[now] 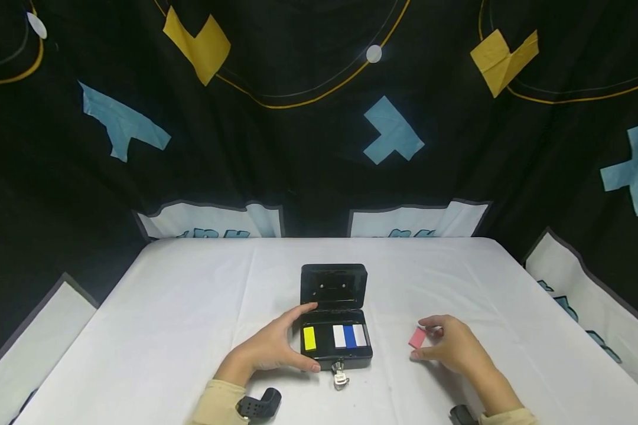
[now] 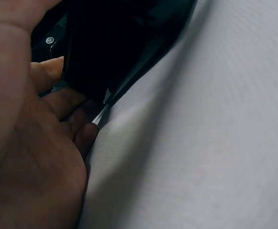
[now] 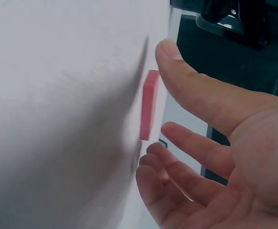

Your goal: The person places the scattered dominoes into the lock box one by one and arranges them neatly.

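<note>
A small black cash box (image 1: 326, 361) stands on the table with its lid (image 1: 334, 286) raised. Inside lie a yellow block (image 1: 309, 339) on the left, and a blue block (image 1: 349, 336) between two white blocks on the right. My left hand (image 1: 270, 347) holds the box by its left side, thumb at the front corner and forefinger near the hinge. To the right of the box, a flat pink block (image 1: 417, 337) rests on the cloth. My right hand (image 1: 459, 347) is around it with thumb and fingers spread apart; in the right wrist view a gap shows beside the block (image 3: 149, 106).
Keys (image 1: 340, 378) hang from the lock at the front of the box. A white cloth (image 1: 191, 307) covers the table, and a dark curtain (image 1: 276, 165) with yellow and blue patches hangs behind it.
</note>
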Available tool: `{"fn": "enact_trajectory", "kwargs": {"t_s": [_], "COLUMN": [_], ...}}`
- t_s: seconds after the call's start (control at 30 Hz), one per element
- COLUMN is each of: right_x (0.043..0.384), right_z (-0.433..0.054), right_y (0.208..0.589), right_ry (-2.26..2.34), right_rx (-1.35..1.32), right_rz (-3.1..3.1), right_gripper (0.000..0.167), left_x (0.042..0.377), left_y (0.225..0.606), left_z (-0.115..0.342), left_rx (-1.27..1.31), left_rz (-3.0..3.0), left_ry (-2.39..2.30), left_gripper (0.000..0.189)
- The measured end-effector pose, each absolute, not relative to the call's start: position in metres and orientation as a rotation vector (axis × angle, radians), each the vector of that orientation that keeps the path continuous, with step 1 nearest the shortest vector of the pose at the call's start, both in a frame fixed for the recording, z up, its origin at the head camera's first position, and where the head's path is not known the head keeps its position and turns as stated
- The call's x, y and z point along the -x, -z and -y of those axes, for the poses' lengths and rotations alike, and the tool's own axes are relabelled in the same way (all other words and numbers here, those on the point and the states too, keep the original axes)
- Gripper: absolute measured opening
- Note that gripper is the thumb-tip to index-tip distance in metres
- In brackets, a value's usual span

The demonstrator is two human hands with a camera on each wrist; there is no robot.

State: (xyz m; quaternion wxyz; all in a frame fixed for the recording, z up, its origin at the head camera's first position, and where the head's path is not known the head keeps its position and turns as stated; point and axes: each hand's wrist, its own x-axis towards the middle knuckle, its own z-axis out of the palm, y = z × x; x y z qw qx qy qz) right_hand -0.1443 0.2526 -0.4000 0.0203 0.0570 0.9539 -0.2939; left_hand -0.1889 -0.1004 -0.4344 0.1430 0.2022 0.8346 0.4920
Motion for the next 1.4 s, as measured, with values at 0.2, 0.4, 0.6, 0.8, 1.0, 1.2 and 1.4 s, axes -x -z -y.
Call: {"fn": "enact_trajectory", "kwargs": {"t_s": [0.2, 0.4, 0.6, 0.8, 1.0, 1.2, 1.4], "right_x": [0.148, 0.150, 0.149, 0.148, 0.151, 0.154, 0.157], "right_z": [-0.249, -0.246, -0.249, -0.244, -0.220, -0.189, -0.155], "right_y": [0.406, 0.407, 0.409, 0.406, 0.394, 0.384, 0.381], "right_ry": [0.932, 0.944, 0.933, 1.029, 1.077, 1.174, 1.168], "right_rx": [-0.188, -0.195, -0.214, -0.192, -0.180, -0.055, 0.049], "right_rz": [-2.956, -2.943, -2.939, -2.967, -2.985, -2.999, -2.977], "right_gripper": [0.071, 0.066, 0.057, 0.051, 0.048, 0.044, 0.044], "left_x": [0.187, 0.187, 0.187, 0.188, 0.189, 0.189, 0.189], "left_y": [0.437, 0.439, 0.441, 0.441, 0.440, 0.439, 0.437], "left_z": [0.102, 0.104, 0.102, 0.100, 0.100, 0.101, 0.100], "left_rx": [-0.567, -0.577, -0.592, -0.600, -0.594, -0.603, -0.589], "left_rz": [-2.422, -2.426, -2.404, -2.388, -2.395, -2.403, -2.402], "left_ry": [-1.414, -1.423, -1.429, -1.437, -1.423, -1.420, -1.415], "left_gripper": [0.113, 0.112, 0.112, 0.112, 0.113, 0.112, 0.111]}}
